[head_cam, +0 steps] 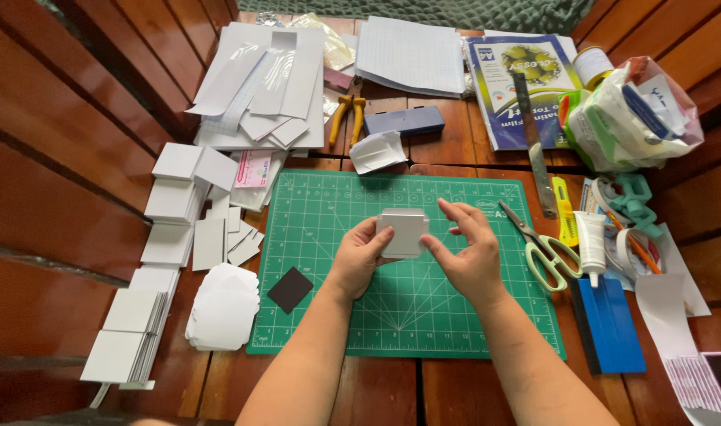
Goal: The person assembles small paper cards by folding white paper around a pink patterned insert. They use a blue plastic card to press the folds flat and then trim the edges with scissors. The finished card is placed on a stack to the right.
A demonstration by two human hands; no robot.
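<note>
A wooden table (376, 394) carries a green cutting mat (423, 315) at lower centre. Above mid-mat, the left hand (360, 256) and right hand (469, 248) pinch a small grey card square (404, 233) between them, left edge and right edge, both equally near. A black square (290, 289) lies lower left, scissors (546, 252) right, paper stacks (258, 87) upper left.

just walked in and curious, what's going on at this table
A person holds a small grey card square between both hands above a green cutting mat: left hand at its left edge, right hand at its right. A dark square lies on the mat. Scissors, a glue tube and stacks of cut card sit around it.
</note>
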